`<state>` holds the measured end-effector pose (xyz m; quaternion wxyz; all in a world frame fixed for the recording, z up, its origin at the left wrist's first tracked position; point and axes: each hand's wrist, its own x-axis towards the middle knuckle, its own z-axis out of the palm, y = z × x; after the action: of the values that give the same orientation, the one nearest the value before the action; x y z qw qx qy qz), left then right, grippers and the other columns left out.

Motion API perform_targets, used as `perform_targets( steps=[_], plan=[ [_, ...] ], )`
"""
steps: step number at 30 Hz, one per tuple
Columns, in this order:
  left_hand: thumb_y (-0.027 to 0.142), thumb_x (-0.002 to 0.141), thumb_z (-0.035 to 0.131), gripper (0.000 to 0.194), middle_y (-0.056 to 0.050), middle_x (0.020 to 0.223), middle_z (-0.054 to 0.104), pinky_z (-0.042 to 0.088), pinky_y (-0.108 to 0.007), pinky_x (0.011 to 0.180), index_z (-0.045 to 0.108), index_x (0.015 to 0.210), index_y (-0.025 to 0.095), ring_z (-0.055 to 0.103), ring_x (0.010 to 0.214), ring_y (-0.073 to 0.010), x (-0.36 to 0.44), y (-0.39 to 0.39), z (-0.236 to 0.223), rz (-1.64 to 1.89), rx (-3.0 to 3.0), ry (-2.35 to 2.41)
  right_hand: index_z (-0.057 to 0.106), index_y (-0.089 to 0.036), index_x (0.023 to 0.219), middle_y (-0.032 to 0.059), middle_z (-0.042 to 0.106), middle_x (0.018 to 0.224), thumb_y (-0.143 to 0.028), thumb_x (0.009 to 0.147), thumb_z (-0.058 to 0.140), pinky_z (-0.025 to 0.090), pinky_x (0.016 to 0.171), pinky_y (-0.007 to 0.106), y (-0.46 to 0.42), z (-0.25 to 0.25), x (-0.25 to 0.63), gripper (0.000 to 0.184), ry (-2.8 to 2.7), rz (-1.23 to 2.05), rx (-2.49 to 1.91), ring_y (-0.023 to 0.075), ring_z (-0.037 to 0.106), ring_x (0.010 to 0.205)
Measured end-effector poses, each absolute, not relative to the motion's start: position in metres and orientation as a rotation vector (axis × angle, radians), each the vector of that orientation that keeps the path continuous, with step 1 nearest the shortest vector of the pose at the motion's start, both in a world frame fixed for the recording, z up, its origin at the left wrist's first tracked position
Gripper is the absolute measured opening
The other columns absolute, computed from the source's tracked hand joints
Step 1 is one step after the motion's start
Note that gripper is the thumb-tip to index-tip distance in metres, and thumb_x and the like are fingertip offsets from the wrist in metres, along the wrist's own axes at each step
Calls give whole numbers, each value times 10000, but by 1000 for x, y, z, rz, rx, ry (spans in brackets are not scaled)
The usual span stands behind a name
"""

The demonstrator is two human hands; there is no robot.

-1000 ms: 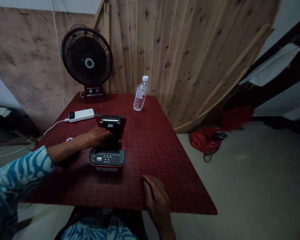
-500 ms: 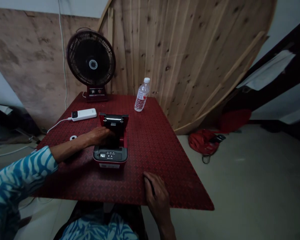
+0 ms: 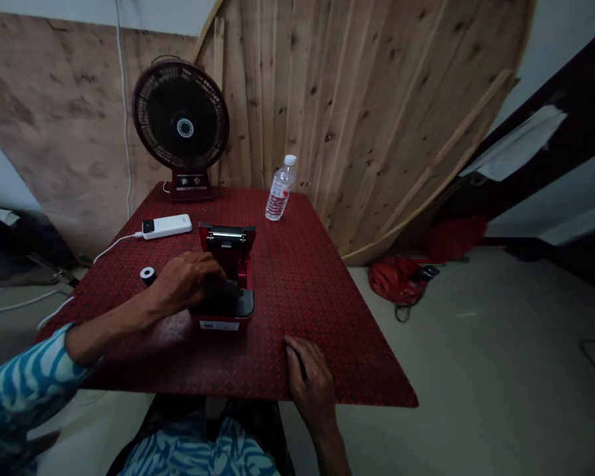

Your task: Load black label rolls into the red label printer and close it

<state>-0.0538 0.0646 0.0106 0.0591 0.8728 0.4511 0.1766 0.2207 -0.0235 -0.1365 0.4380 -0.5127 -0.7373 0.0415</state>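
Standing left of centre on the table, with lid raised on the far side: the red-and-black machine. Reaching over its compartment from the left, bending its fingers downward and hiding much of the inside: the left hand, leaving its grip impossible to tell. Showing past the fingers: part of a red inner wall. Standing upright near the far edge, toward the far-right corner: a clear bottle with a white cap.

Lying near the left edge, just beside the left forearm: a small roll. Lying farther back along that edge: a white device, trailing a white cable. Standing at the far-left corner: a fan. Resting loosely open on the near edge, right of the machine: the right hand. Lying on the floor, beyond the right edge: a red bag.
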Motion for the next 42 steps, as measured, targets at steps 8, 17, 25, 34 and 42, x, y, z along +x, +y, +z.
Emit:
perform_targets(
  steps=[8,17,25,34,42],
  plan=[
    [108,795,523,291,-78,951,673,393,-374,730,652,1040,197,579,851,-229,-57,17,-16,547,2927,1302,637,-213,1031,68,693,971,-222,913,470,502,792,352,-18,-122,218,205,-1817,225,-1247,201,647,908],
    [93,825,480,261,-83,1100,673,402,-399,855,622,1027,176,590,953,-221,-61,-2,-26,740,2961,1267,549,-211,1187,97,576,1225,-441,902,428,423,982,400,114,-34,150,386,-1637,606,-933,206,541,1130],
    [142,788,535,277,-91,1153,635,398,-427,920,619,1049,182,545,1035,-242,-61,-7,-31,847,2903,1309,652,-204,848,53,643,906,-513,914,342,449,856,346,132,-35,138,442,-1614,742,-913,186,593,897],
    [330,853,562,382,-120,1243,564,384,-445,958,548,1215,211,490,1147,-269,-71,-1,-43,1077,2715,1412,670,-234,945,70,588,1081,-357,946,361,414,938,403,60,-85,152,332,-1720,405,-911,212,546,1066],
    [483,870,488,584,-130,1373,501,277,-468,1041,423,1362,175,385,1286,-300,-82,8,-54,811,2721,1621,643,-227,1015,77,571,1129,-318,959,342,429,944,395,59,-91,153,320,-1739,392,-838,204,534,1106]
  ],
)
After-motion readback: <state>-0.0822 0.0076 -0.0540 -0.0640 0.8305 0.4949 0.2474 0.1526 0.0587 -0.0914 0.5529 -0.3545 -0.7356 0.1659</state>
